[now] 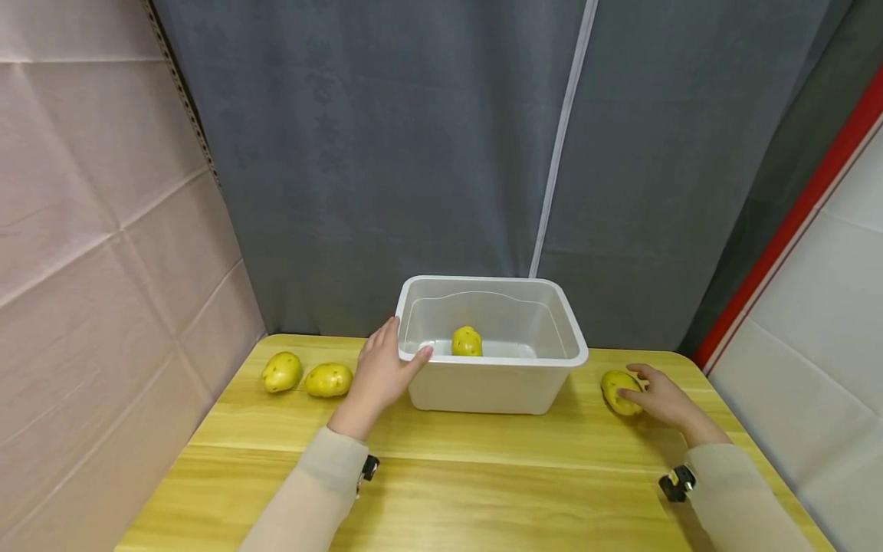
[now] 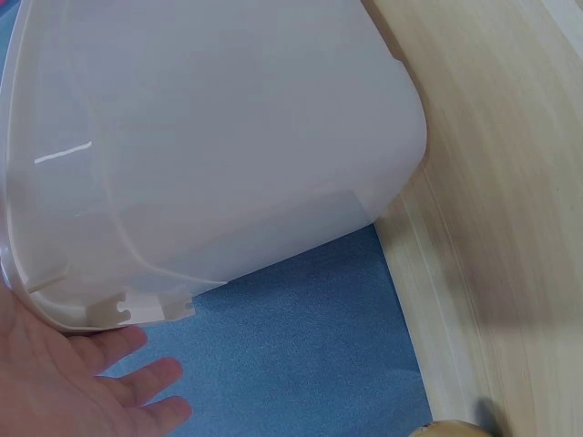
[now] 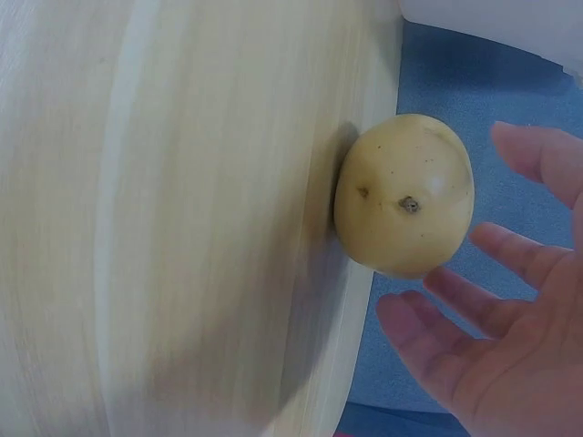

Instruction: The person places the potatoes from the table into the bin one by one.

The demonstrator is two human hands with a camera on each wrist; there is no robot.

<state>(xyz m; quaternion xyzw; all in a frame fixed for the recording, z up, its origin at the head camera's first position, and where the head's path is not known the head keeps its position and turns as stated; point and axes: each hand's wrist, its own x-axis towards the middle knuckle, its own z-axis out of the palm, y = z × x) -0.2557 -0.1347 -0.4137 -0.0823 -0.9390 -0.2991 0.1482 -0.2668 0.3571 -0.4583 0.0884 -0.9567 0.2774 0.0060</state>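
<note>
Potato [image 1: 615, 382], the one set apart, lies on the bench [image 1: 497, 491] between the bin [image 1: 483, 391] and the right edge, a little short of the far right corner. We think the relation that counts is this: it sits just left of the right grip [image 1: 662, 400], with the bin farther off on that same side. That grip is spread, thumb and fingers apart about the potato; whether a fingertip touches, we cannot tell. Its long axis seems to slant from far left to near right, but the hand covers part of it and the right wrist view shows an almost round face, so we trust that little. Our right side is plainly nearer: the left grip [image 1: 381, 372] is across at the bin's near left corner, thumb over the rim, fingers loosely extended along the outside. We judge that pressure from both sides at once would suit this lie; met on one side only, the rounded potato could roll.
</note>
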